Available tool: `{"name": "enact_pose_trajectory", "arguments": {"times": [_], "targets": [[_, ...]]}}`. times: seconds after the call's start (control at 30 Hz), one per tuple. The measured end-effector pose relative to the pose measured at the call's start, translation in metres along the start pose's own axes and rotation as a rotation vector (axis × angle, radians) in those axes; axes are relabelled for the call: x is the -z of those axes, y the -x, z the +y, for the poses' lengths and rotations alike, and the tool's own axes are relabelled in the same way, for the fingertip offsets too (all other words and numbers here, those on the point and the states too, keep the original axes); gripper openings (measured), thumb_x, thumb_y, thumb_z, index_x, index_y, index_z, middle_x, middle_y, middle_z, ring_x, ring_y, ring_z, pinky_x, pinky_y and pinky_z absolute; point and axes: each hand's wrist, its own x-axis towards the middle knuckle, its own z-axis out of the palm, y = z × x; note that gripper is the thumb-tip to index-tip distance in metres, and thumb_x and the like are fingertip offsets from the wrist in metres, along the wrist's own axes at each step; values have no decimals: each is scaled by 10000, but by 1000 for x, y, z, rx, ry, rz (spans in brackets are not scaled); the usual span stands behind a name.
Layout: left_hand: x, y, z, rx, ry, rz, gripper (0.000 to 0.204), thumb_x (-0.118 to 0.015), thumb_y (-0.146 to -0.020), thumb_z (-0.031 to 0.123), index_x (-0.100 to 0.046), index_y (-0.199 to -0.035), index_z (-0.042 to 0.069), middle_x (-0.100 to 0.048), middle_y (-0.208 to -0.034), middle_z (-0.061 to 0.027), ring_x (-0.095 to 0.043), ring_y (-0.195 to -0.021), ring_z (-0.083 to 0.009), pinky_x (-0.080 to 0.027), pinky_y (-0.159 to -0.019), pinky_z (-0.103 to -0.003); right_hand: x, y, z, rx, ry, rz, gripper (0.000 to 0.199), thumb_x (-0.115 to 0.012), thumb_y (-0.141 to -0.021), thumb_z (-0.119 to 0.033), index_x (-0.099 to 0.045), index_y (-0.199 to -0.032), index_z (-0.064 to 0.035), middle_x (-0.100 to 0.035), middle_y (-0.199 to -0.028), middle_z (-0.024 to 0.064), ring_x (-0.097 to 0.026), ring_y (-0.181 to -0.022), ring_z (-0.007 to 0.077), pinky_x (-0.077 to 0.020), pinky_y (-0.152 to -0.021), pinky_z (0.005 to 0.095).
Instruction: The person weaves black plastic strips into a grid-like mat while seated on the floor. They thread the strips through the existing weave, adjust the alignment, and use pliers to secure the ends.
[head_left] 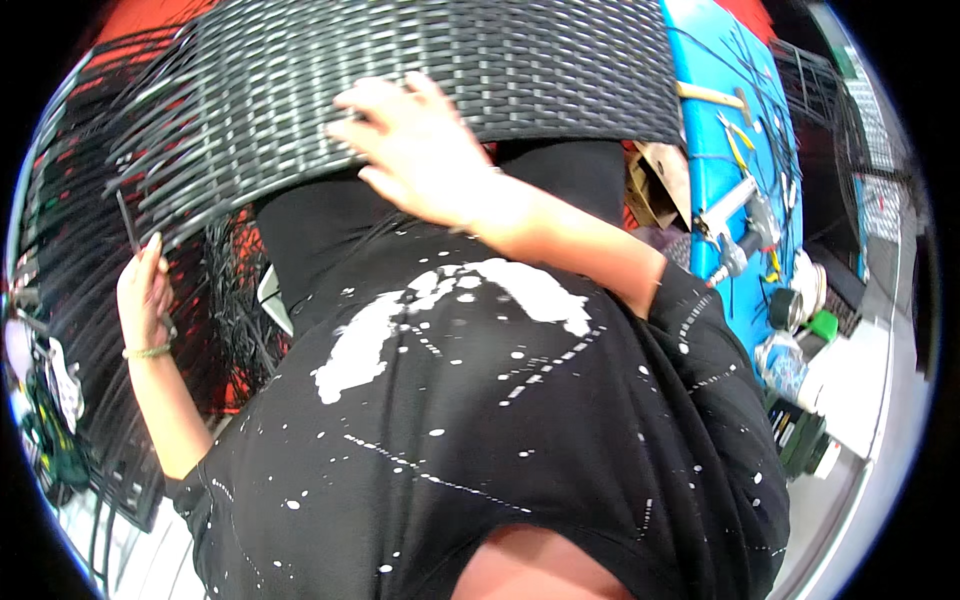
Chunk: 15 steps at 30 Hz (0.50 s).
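Observation:
A dark woven panel of plastic wicker [560, 70] lies across my lap, with long loose strands [165, 125] sticking out at its left end. My right hand [405, 145] reaches across my body to the panel's near edge, its fingers apart over the weave and slightly blurred. It holds nothing that I can see. At the far left, my left hand [147, 300] is raised near the strand ends. Its fingers pinch a thin, dark, flat strip [127, 220] that points up; whether this is a strand or a slim tool I cannot tell.
On the right a blue surface [705, 165] carries a wooden-handled hammer [712, 94], yellow-handled pliers [740, 140], a silver air tool [740, 225] and loose black strands. Beside it stands a clear-wrapped roll [783, 368]. More black strands [245, 310] hang below the panel at left.

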Motion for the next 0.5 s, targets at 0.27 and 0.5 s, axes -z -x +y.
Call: {"name": "enact_pose_trajectory", "arguments": {"times": [0.27,0.5], "targets": [[-35,8,-13,-24,157,-2,313,-645,-996,301,-588,-758,105,-378,-488,103,-250,-355,-5,-193,-358,-198,107,96,87,-1146,-282,99,556,-660,-964,-445,-579,-560,-70,-503,-532,-24,-435,-502,71,-337,-500,255],[-50,12,-17,-54,204,23,303,-672,-980,292,-599,-767,89,-382,-493,103,-266,-363,-2,-214,-368,-195,119,218,191,-1742,-627,397,707,-557,-891,-720,-655,-1159,-74,-663,-972,16,-586,-849,109,-427,-692,286]]}}
